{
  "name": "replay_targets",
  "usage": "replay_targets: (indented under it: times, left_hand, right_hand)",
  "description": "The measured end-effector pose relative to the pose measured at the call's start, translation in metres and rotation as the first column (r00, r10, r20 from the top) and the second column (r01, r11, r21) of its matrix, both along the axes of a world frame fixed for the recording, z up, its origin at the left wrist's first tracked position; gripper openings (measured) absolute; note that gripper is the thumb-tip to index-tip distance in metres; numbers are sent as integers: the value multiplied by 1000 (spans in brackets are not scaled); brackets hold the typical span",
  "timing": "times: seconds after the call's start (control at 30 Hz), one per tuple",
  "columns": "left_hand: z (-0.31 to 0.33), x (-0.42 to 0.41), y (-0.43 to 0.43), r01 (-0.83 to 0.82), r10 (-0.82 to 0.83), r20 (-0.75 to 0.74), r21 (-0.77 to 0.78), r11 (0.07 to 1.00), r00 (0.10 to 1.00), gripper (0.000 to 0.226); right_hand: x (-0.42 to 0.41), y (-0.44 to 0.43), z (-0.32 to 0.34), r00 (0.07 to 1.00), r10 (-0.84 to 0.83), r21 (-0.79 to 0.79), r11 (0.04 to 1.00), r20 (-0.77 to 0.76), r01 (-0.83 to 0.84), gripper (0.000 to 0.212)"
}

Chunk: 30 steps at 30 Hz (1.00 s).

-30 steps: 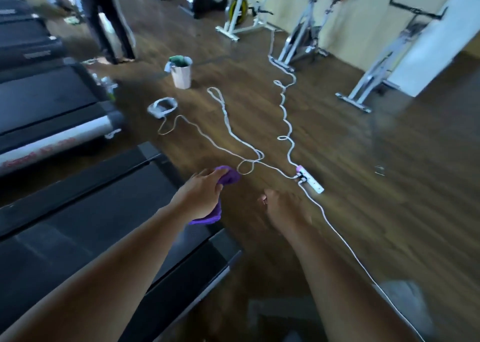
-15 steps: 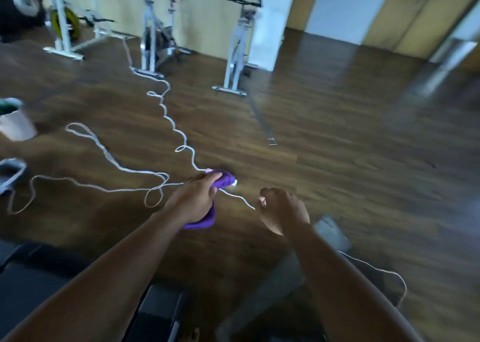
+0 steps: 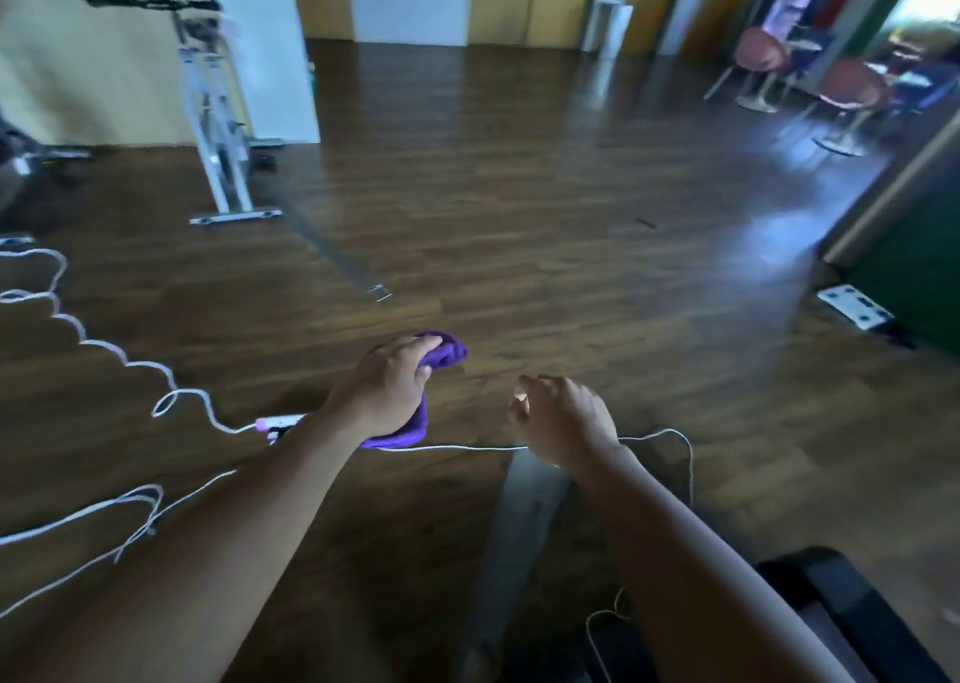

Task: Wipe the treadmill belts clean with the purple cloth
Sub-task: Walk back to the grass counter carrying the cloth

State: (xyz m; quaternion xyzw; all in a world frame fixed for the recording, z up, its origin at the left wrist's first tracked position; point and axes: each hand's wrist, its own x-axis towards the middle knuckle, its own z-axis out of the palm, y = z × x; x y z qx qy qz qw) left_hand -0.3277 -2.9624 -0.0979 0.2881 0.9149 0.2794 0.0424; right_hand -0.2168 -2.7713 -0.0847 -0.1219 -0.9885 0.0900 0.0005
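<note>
My left hand (image 3: 387,389) is closed around the bunched purple cloth (image 3: 444,352), held in the air above the dark wooden floor; cloth shows beyond the fingers and under the palm. My right hand (image 3: 563,417) hangs beside it, to the right, fingers loosely curled with nothing in them. Only a dark treadmill corner (image 3: 831,586) shows at the bottom right, partly behind my right forearm. The two hands are apart, not touching.
White cables (image 3: 104,350) snake over the floor on the left, with a power strip (image 3: 278,422) behind my left wrist. A white exercise bike (image 3: 218,126) stands at the back left. Pink chairs (image 3: 852,92) are far right, a white scale (image 3: 854,307) by a green wall.
The view has swung right: the treadmills and bucket on the left have left the frame, and open floor, chairs and doors came in. My left hand keeps the cloth; both hands hold their pose.
</note>
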Motion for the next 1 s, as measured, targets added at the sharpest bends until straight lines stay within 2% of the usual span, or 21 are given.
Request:
replay_targets:
  times: [0.33,0.63,0.87,1.0]
  left_hand:
    - [10,-77,214,243,-243,-23,-1,970,970,44]
    - [17,-100,411,411,-410,-31,47,911,912,42]
    - [6,-120,551,563,-563,-21,63,824,827,42]
    - [9,-137,634,665,-662,-56,37,746,747,42]
  right_hand:
    - [-31,182,2,975,-215,-17,977,-61,215,25]
    - [-27,346,17,914,-400,11,916,-70,402,24]
    - [-22,451,17,830,-553,50,829,-79,557,23]
    - [-29,511,16,763,-642,69,760,-67,646,25]
